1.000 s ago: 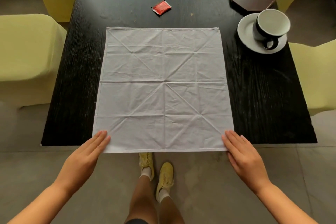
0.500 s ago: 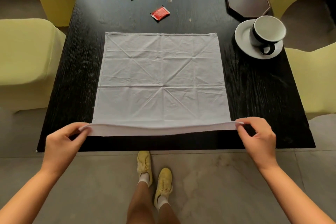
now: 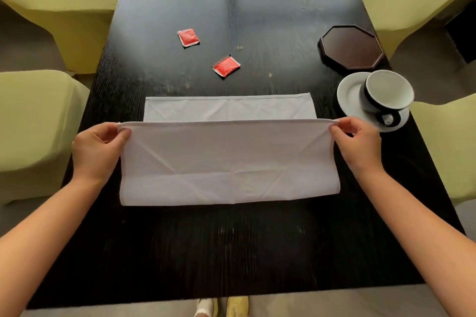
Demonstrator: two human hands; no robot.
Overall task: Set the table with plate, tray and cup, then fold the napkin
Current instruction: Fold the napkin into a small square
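A white cloth napkin (image 3: 229,162) lies on the black table (image 3: 231,252), its near half lifted and carried over the far half. My left hand (image 3: 96,149) pinches the raised edge's left corner and my right hand (image 3: 358,143) pinches its right corner. A strip of the far half shows beyond the raised edge. At the right, a black-and-white cup (image 3: 386,95) sits on a white saucer plate (image 3: 347,92). Behind them lies a dark octagonal tray (image 3: 351,46).
Two red sachets (image 3: 188,37) (image 3: 226,66) lie on the table beyond the napkin. Yellow-green chairs (image 3: 33,121) (image 3: 448,147) stand along both sides. The table's near edge runs just above my shoes.
Both hands went from lying flat at the napkin's near corners to pinching them, then lifted that edge and carried it away from me, over the far half. The camera leaned forward over the table.
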